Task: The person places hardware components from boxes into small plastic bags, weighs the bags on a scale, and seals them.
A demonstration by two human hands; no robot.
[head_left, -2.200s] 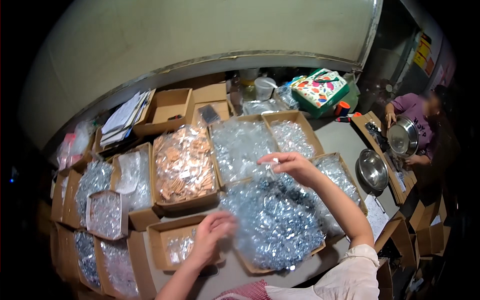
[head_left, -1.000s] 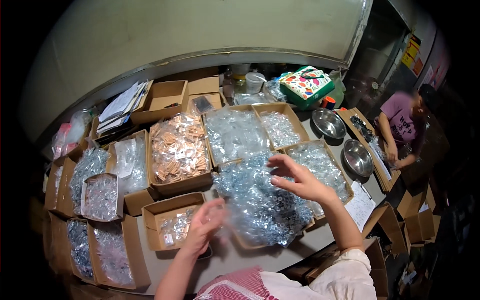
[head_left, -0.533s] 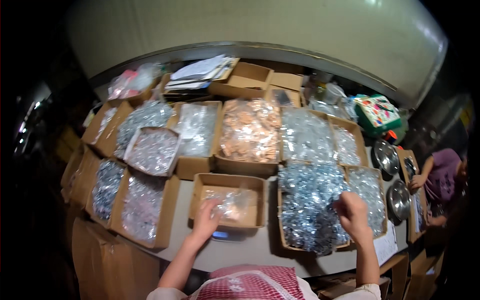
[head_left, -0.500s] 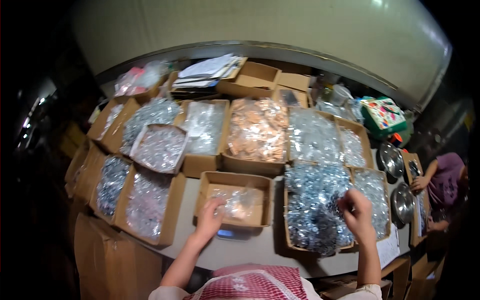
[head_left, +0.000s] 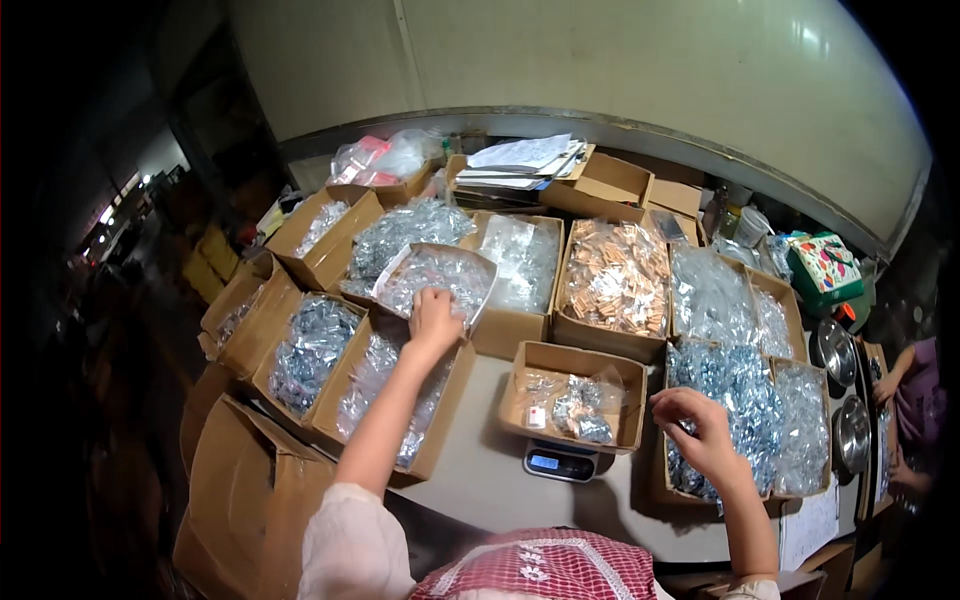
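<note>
My left hand (head_left: 436, 318) reaches into a small white box (head_left: 487, 300) of shiny clear packets, its fingers bent down among them and their tips hidden. My right hand (head_left: 697, 425) hovers palm down by the left edge of a carton (head_left: 664, 455) heaped with blue-silver packets (head_left: 725, 400); its fingers are curled but apart, with nothing visible in them. Between my hands, a low cardboard box (head_left: 575, 358) rests on a small digital scale (head_left: 560, 462) with a lit display. Inside lie some clear bags and a clump of silvery packets (head_left: 585, 405).
Cartons of packets crowd the table, one with copper-coloured pieces (head_left: 615, 280). Metal bowls (head_left: 851, 430) and a paper sheet (head_left: 810, 525) lie at right. Papers (head_left: 525, 155) are stacked at the back. Beyond the bowls, another person's hand (head_left: 885, 388) shows.
My view has turned left. My left hand has left the low box for the white box. My right hand has come off the blue-silver heap. Silvery packets now show in the low box.
</note>
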